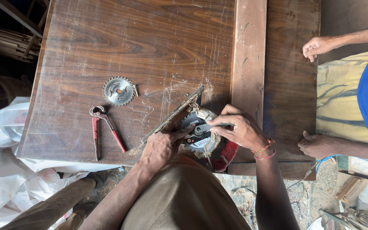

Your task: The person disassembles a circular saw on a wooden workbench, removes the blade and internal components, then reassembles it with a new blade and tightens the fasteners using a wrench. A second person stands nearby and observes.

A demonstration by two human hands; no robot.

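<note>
A circular saw (201, 135) lies on its side at the near edge of a scratched wooden table (141, 47), its blade face up and its red handle hanging over the edge. My left hand (160, 147) presses on the saw's metal base plate and blade guard. A grey spanner (207, 127) sits at the blade's centre, and my right hand (239, 127) grips it. A loose toothed saw blade (118, 90) lies flat further left. Red-handled pincers (103, 127) lie beside it near the table's front edge.
A wooden plank (248, 59) runs lengthwise across the table's right part. Another person in blue and yellow stands at the right, one hand (318, 46) at the far table corner, the other hand (318, 145) on the near edge. White plastic sheeting (5, 170) lies on the floor at the left.
</note>
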